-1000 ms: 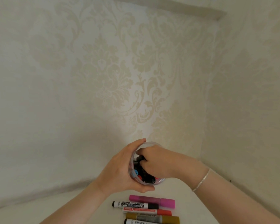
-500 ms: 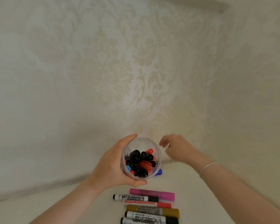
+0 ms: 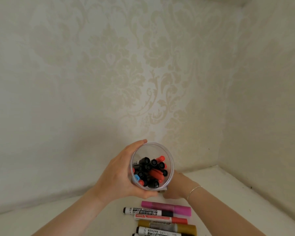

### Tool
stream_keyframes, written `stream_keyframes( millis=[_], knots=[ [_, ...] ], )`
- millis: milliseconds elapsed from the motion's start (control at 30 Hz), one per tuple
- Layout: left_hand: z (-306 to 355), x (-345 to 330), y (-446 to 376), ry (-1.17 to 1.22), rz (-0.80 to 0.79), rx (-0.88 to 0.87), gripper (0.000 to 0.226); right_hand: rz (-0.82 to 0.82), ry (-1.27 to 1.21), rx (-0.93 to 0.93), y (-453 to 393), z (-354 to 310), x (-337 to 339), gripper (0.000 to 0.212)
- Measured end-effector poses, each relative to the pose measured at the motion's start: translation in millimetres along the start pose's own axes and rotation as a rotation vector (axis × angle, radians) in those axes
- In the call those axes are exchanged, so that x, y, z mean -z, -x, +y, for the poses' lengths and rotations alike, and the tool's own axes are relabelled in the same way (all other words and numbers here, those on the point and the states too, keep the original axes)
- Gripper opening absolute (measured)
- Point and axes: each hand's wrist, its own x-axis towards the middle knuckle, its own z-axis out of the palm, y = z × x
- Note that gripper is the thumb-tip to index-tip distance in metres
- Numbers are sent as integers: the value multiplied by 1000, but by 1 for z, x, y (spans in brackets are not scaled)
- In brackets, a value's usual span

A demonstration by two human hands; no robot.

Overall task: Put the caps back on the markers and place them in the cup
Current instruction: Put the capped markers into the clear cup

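Clear plastic cup (image 3: pixel 169 151) of capped markers (image 3: pixel 150 171), light, slick, best gripped round its wall, held above counter (image 3: pixel 228 193) in left hand (image 3: pixel 119 176) fingers; right hand (image 3: pixel 174 189) fingers hidden behind it, state unknowable; pink marker (image 3: pixel 166 208) lying below

Both forearms showing bare, no sleeves in view. Right wrist wearing a thin silver chain bracelet (image 3: pixel 194 190), lying slightly slanted across the wrist. Left hand (image 3: pixel 117 176) & wrist wearing nothing; no rings showing.
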Motion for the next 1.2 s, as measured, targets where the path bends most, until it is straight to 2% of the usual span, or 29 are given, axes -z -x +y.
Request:
stream_keyframes(
  millis=[200,433,567,667,800,900,967,1133,1200],
  knots=[
    [0,1,0,-9,4,15,113,16,67,-34,-7,-5,-10,43],
    [-1,-2,2,-11,-34,33,114,78,-40,-48,4,5,-17,47],
    [1,-3,5,8,-75,77,114,65,-121,-131,14,19,-4,50],
    [2,-4,6,19,-80,106,110,77,-180,-195,25,37,22,37],
    [5,-9,3,29,-61,109,108,229,-393,-246,48,59,69,8],
    [9,-13,-1,45,-40,125,106,402,-606,-190,69,56,101,13],
    [15,-15,-4,70,-8,138,105,443,-655,-106,83,47,120,18],
    [22,-18,-10,93,36,135,106,249,-510,6,114,22,158,7],
    [22,-18,-10,90,50,133,106,181,-376,-3,118,17,165,15]
  ],
)
